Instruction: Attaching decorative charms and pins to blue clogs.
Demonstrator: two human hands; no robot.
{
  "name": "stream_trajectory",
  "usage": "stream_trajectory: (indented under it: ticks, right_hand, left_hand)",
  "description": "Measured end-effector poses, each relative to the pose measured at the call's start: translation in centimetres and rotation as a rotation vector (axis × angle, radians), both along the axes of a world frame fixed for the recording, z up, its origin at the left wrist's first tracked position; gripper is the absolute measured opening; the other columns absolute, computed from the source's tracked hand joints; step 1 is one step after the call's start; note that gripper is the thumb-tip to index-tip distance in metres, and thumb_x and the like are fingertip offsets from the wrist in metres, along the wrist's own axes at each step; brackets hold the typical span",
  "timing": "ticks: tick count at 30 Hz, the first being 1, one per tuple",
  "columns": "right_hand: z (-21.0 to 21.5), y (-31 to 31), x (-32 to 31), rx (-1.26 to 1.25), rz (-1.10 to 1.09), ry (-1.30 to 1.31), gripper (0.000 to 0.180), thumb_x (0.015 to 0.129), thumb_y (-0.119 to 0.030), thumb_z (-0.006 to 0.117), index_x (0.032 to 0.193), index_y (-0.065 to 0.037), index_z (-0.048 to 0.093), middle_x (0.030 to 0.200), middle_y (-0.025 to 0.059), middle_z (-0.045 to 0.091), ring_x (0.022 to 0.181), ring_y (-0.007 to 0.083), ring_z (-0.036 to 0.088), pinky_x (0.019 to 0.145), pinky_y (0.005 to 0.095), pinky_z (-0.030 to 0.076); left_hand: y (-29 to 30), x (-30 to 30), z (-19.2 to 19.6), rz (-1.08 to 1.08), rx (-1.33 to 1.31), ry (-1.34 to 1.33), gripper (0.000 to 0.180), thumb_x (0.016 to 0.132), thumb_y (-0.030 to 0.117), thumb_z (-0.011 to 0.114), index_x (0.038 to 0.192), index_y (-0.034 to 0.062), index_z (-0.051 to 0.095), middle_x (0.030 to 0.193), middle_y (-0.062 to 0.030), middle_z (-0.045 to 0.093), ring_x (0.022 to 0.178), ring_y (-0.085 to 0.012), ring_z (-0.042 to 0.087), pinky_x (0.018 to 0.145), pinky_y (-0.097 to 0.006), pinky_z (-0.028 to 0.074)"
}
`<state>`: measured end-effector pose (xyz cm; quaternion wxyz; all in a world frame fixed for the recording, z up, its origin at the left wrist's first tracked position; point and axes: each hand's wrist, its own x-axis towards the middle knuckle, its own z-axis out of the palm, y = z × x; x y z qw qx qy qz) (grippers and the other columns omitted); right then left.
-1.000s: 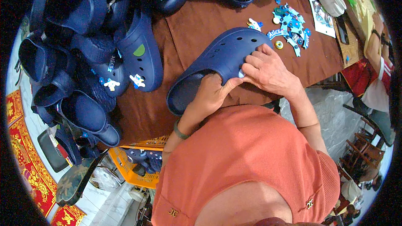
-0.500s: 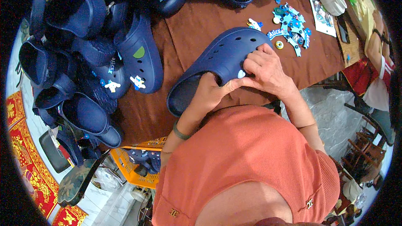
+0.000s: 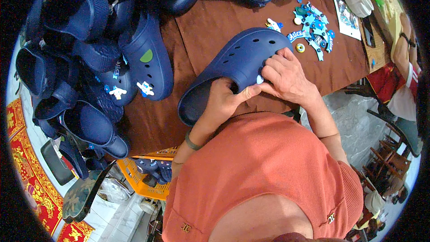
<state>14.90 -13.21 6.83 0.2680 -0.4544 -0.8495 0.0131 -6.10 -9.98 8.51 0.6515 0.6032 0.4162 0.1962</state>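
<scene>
Since a second ago we note the right hand slid down the navy clog | clog on brown table, left hand closed on its heel opening | risk: small white charm, pinched in right fingertips, slips | charm mostly hidden.

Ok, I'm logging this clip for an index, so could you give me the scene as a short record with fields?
Setting: brown table
Left hand: grips the navy clog at its opening
Right hand: on the clog's holed upper, fingers pressing a small white charm
Left side: pile of navy clogs, some with charms
Far right: loose blue and white charms
Below table edge: orange basket
</scene>
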Motion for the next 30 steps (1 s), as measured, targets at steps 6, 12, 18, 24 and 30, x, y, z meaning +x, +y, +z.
stream_trajectory:
  ticks: [6,12,18,24,30]
  right_hand:
    - [-1.0,0.0,0.8,-0.097,-0.043,0.167,0.021,0.083,-0.022,0.067,0.074,-0.009,0.053,0.069,0.0092,0.050,0.069,0.0284,0.052,0.067,0.0405,0.041]
    - [-0.3,1.3,4.5,-0.232,-0.659,0.060,0.021,0.090,-0.024,0.063,0.087,-0.004,0.056,0.079,0.0138,0.058,0.075,0.0364,0.055,0.072,0.0452,0.042]
    - [-1.8,1.5,7.7,-0.113,-0.556,-0.179,0.028,0.087,-0.027,0.067,0.107,-0.008,0.062,0.102,0.0115,0.060,0.099,0.0319,0.055,0.086,0.0449,0.040]
    - [-4.1,4.6,7.4,-0.116,-0.548,-0.149,0.035,0.084,-0.032,0.068,0.111,-0.011,0.063,0.106,0.0097,0.059,0.103,0.0298,0.053,0.090,0.0437,0.038]
    - [-3.3,4.8,7.8,-0.568,-0.709,0.538,0.027,0.080,-0.019,0.076,0.100,-0.005,0.063,0.099,0.0071,0.068,0.090,0.0182,0.063,0.079,0.0328,0.047]
  left_hand:
    - [-0.3,0.3,-0.1,-0.011,-0.101,-0.069,0.032,0.084,0.030,0.076,0.089,-0.0001,0.067,0.079,-0.0029,0.064,0.074,-0.0120,0.057,0.068,-0.030,0.047]
    - [-0.6,0.6,-0.3,0.027,-0.043,-0.125,0.030,0.086,0.027,0.074,0.095,-0.0013,0.066,0.086,-0.0055,0.065,0.081,-0.0145,0.059,0.074,-0.031,0.048]
    - [-0.4,0.8,0.1,-0.020,0.025,-0.138,0.032,0.087,0.026,0.072,0.101,-0.0016,0.064,0.093,-0.0092,0.065,0.086,-0.0191,0.060,0.079,-0.034,0.048]
    - [-0.5,0.8,0.0,-0.040,0.053,-0.135,0.033,0.088,0.028,0.071,0.101,-0.0019,0.063,0.092,-0.0108,0.064,0.086,-0.0205,0.060,0.079,-0.035,0.048]
    - [-0.7,0.7,-0.4,-0.050,0.040,-0.089,0.033,0.087,0.028,0.072,0.100,-0.0012,0.063,0.090,-0.0104,0.065,0.085,-0.0215,0.061,0.078,-0.035,0.048]
